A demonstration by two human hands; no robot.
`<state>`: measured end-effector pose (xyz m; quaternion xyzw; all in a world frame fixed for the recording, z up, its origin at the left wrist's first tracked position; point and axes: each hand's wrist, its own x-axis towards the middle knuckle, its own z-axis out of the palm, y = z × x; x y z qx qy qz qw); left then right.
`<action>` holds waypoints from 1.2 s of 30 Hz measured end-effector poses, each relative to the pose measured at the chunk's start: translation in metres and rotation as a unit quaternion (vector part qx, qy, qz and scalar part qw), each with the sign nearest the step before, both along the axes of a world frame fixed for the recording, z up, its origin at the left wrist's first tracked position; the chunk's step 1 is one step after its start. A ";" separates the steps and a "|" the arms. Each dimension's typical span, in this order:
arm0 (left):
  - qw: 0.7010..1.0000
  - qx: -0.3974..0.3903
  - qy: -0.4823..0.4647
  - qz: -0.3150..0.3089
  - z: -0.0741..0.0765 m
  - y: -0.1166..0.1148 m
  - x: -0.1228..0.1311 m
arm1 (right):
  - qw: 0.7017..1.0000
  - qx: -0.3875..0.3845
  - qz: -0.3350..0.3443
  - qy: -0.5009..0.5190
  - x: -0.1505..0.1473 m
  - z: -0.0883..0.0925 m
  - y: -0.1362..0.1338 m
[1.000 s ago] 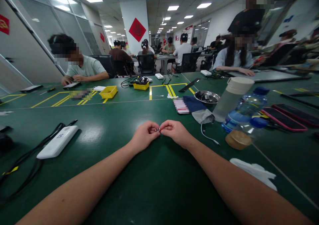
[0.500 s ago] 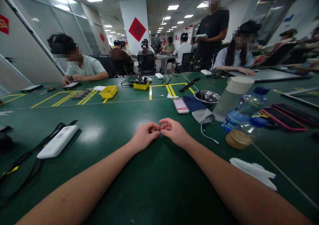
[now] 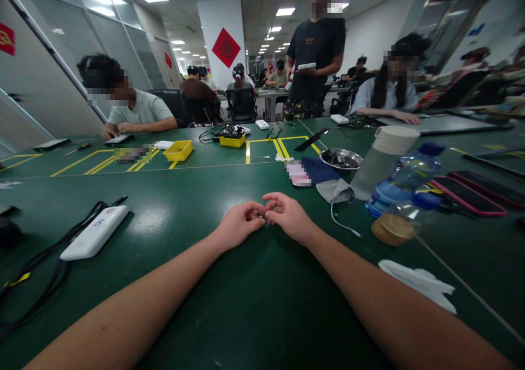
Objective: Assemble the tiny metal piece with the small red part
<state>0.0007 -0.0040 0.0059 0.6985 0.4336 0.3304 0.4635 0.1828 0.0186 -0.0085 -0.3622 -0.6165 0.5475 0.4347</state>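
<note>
My left hand [image 3: 240, 225] and my right hand [image 3: 287, 215] meet fingertip to fingertip just above the green table [image 3: 254, 310]. Both pinch one tiny dark metal piece [image 3: 261, 214] between thumb and fingers. What the piece is I cannot make out. Both forearms rest low over the table, stretched forward from the near edge.
A white power bank [image 3: 95, 232] with black cables lies at left. At right stand a pale cup [image 3: 383, 159], a water bottle [image 3: 404, 178], a metal bowl [image 3: 340, 159] and phones [image 3: 467, 195]. White cloth [image 3: 418, 282] lies near my right arm. People sit at the far tables; one stands in a black shirt [image 3: 315, 47].
My hands stay pinched together on the small piece, the right fingers shifting slightly. The standing person in black has walked leftward behind the far table.
</note>
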 end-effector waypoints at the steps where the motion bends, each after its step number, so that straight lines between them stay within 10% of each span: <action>1: 1.000 0.003 0.003 -0.001 0.001 0.000 0.000 | 1.000 0.003 -0.002 0.012 0.000 0.000 0.000; 36: 0.997 0.047 0.041 0.052 0.001 0.000 0.001 | 1.000 -0.008 0.014 0.019 0.005 0.006 -0.002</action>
